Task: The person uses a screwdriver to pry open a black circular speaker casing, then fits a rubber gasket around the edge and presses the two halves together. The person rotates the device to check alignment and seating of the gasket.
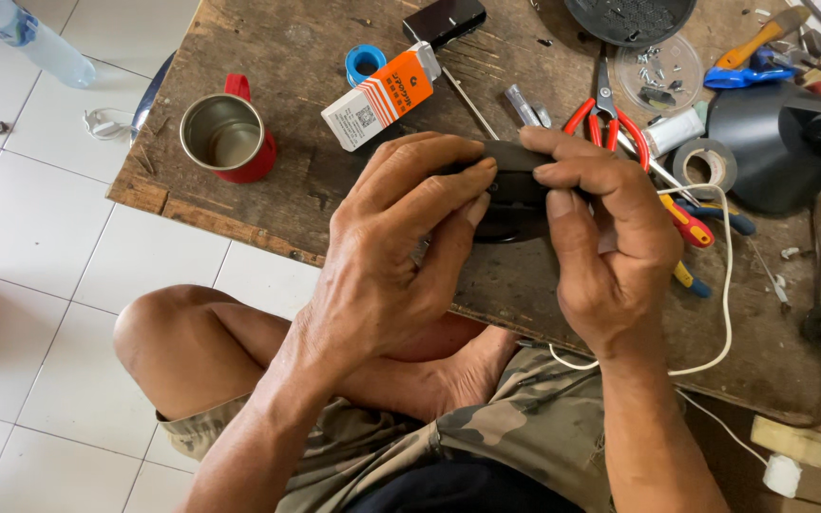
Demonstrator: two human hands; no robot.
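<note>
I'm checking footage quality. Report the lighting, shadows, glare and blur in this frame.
Head view: soft, even daylight, with only faint shadows under the mug and the box. The left hand and right hand are sharp, but the black part they hold is too dark to show detail. Mild sheen on the floor tiles; no motion blur.

Home repair corner: worn wooden board (268, 195), scissors (606, 119), tape roll (707, 163).
</note>
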